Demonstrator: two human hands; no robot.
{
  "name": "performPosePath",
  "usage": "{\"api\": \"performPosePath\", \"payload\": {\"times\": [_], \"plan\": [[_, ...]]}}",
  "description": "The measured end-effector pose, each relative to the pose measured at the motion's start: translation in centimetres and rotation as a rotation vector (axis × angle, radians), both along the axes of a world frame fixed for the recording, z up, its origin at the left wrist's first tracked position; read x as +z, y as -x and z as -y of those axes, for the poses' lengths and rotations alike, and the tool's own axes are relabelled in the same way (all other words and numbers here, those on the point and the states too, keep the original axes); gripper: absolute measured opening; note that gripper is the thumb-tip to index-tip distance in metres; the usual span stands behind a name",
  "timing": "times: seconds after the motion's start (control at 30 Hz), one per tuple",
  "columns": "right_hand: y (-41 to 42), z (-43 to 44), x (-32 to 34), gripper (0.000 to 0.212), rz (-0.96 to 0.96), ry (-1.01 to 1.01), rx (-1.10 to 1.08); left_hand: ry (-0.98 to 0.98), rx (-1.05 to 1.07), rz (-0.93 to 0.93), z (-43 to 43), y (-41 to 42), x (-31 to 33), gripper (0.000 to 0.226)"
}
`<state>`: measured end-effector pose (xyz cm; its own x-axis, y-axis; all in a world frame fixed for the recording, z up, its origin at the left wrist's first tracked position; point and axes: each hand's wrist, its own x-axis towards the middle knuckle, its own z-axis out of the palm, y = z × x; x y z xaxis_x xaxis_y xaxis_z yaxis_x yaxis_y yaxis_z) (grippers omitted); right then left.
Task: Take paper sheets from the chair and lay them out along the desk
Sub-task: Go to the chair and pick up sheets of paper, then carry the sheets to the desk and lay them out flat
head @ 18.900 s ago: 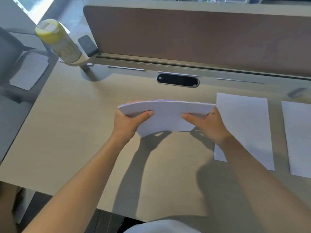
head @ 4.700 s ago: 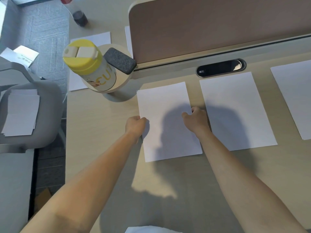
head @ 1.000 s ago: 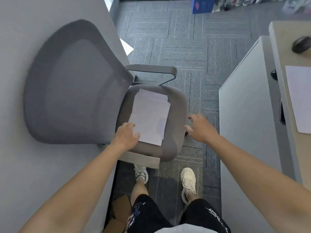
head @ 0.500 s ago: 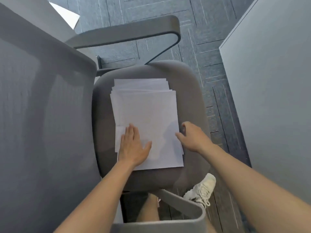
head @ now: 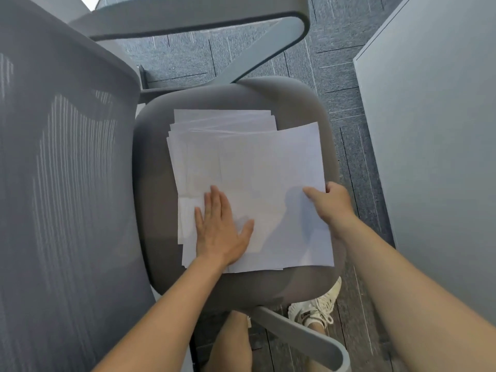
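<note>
My left grip (head: pixel 220 232) lies flat and open, pinning the paper stack (head: pixel 222 119) on the chair seat (head: pixel 295 103); my right grip (head: pixel 330 202) pinches the top sheet (head: pixel 268 167) by its edge, and I should slide off one only

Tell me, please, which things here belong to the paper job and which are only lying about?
Belong to the job: paper stack on the chair seat; top sheet, pinched at its right edge by the right hand; left hand, flat on the stack.
Only around: white shoe, grey carpet, grey panel at the right.
</note>
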<state>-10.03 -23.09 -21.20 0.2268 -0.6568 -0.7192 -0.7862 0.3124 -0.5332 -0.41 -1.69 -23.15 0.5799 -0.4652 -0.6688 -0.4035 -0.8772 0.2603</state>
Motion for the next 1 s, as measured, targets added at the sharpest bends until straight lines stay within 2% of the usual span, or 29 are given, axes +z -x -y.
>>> {"api": "performPosePath", "payload": {"times": [0.13, 0.23, 0.37, 0.47, 0.67, 0.83, 0.9, 1.0], "plan": [[-0.2, -0.7, -0.3, 0.007, -0.013, -0.011, 0.031, 0.018, 0.002, -0.016, 0.0, 1.0, -0.2, 0.095], [0.8, 0.4, 0.2, 0.009, -0.032, 0.036, -0.004, 0.032, -0.012, -0.018, -0.4, 0.6, -0.1, 0.094], [2.2, 2.3, 4.4, 0.015, 0.062, 0.022, -0.055, 0.046, 0.029, -0.09, 0.1, -0.6, 2.3, 0.091], [2.9, 3.8, 9.7, 0.015, 0.15, 0.024, -0.048, 0.149, 0.213, -0.17, 2.4, -1.3, 7.2, 0.086], [5.0, 6.6, 23.6, 0.014, 0.326, 0.088, 0.032, 0.444, 0.792, -0.685, 9.3, -2.1, 20.0, 0.048], [9.9, 9.3, 36.2, 0.01, 0.497, 0.102, 0.029, 0.727, 0.743, -0.923, 13.1, 1.8, 32.9, 0.032], [12.2, 10.4, 40.6, 0.01, 0.545, 0.103, 0.013, 0.802, 0.706, -0.874, 14.5, 4.0, 37.6, 0.029], [16.2, 12.0, 45.1, 0.009, 0.587, 0.076, -0.008, 0.857, 0.625, -0.679, 16.5, 8.1, 43.7, 0.015]]}}
